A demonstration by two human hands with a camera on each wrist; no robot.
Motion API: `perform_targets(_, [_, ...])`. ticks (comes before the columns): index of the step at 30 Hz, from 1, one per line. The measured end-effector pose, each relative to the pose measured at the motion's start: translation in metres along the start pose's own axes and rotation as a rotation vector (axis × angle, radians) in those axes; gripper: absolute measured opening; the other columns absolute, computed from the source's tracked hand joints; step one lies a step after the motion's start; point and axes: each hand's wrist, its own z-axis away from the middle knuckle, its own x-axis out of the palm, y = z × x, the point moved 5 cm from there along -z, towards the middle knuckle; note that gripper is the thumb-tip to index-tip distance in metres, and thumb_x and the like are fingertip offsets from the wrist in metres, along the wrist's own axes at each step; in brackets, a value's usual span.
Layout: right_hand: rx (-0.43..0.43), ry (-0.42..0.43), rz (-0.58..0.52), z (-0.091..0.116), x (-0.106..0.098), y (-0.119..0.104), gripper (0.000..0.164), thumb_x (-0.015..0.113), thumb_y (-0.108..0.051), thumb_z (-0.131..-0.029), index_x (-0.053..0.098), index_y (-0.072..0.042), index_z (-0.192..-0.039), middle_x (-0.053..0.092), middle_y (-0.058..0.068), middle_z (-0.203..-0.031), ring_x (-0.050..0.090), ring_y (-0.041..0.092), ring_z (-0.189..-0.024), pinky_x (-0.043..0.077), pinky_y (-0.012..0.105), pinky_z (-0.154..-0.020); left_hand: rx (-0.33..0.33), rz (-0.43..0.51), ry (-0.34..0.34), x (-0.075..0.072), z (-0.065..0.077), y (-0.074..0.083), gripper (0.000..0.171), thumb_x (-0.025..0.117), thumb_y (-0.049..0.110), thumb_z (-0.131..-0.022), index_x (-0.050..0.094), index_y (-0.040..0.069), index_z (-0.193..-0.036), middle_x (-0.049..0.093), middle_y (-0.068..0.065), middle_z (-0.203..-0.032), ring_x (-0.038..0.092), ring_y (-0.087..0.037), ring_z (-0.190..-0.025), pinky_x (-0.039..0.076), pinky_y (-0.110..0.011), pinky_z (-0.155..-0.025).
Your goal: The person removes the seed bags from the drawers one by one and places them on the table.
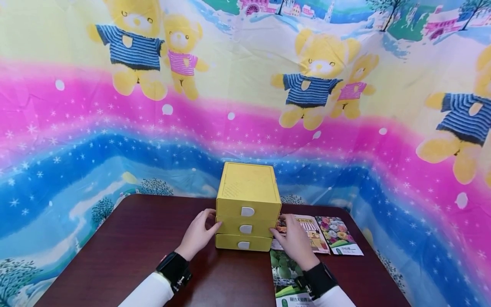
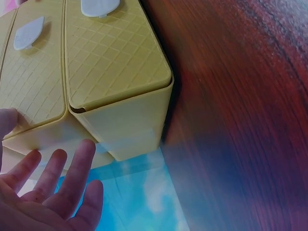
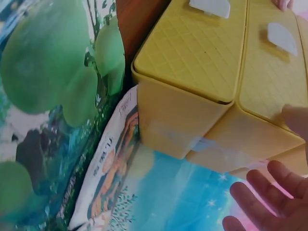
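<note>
A yellow three-tier drawer box (image 1: pixel 248 183) stands on the dark wooden table, each drawer front bearing a white pull tab (image 1: pixel 246 229). My left hand (image 1: pixel 197 234) is at its left side, the thumb (image 2: pixel 7 120) on the middle drawer's front edge and the fingers spread along the side wall. On the opposite side, my right hand (image 1: pixel 294 238) mirrors this, its thumb (image 3: pixel 294 118) by the middle drawer's edge and its relaxed fingers beside the wall. All three drawers are pushed in. The lowest tier sits slightly offset from those above.
Right of the box lie a packet with a pink striped picture (image 1: pixel 312 234) and a flower packet (image 1: pixel 339 234). A green packet showing round fruit (image 1: pixel 284 273) lies nearer, partly under my right wrist. A printed bear curtain (image 1: pixel 238 128) hangs behind the brown table (image 1: pixel 153 230).
</note>
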Motion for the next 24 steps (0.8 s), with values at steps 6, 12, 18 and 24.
perform_targets(6, [-0.119, 0.188, 0.128, 0.008, -0.019, -0.01, 0.025, 0.081, -0.031, -0.088, 0.063, -0.016, -0.093, 0.055, -0.003, -0.086, 0.05, 0.01, -0.072, 0.042, 0.028, -0.062, -0.017, 0.005, -0.01, 0.001, 0.0, -0.001, 0.04, 0.072, 0.031, -0.096, 0.06, 0.013, -0.13, 0.066, -0.005, -0.115, 0.063, -0.017, -0.088, 0.051, -0.034, -0.078])
perform_targets(12, [-0.433, 0.224, 0.108, 0.017, -0.029, -0.042, 0.018, 0.084, -0.021, -0.084, 0.068, -0.02, -0.09, 0.06, -0.007, -0.086, 0.055, 0.009, -0.075, 0.047, 0.029, -0.066, -0.024, 0.015, -0.019, 0.001, 0.0, -0.001, 0.041, 0.071, 0.031, -0.097, 0.059, 0.013, -0.132, 0.066, -0.009, -0.116, 0.064, -0.027, -0.092, 0.049, -0.034, -0.077])
perform_targets(18, [-0.601, 0.105, 0.083, 0.023, -0.017, -0.067, 0.025, 0.085, -0.021, -0.083, 0.071, -0.017, -0.103, 0.064, -0.006, -0.097, 0.06, 0.008, -0.085, 0.051, 0.028, -0.075, -0.026, 0.014, -0.025, 0.002, 0.0, -0.001, 0.04, 0.071, 0.031, -0.097, 0.06, 0.013, -0.131, 0.066, -0.007, -0.114, 0.064, -0.024, -0.09, 0.049, -0.033, -0.076])
perform_targets(24, [-0.666, -0.007, 0.143, 0.024, 0.003, -0.079, 0.037, 0.086, -0.024, -0.083, 0.07, -0.017, -0.116, 0.063, -0.006, -0.107, 0.061, 0.01, -0.09, 0.053, 0.03, -0.077, -0.031, 0.026, -0.031, 0.002, 0.0, 0.001, 0.04, 0.071, 0.03, -0.097, 0.06, 0.013, -0.131, 0.067, -0.003, -0.109, 0.06, -0.014, -0.082, 0.05, -0.032, -0.073])
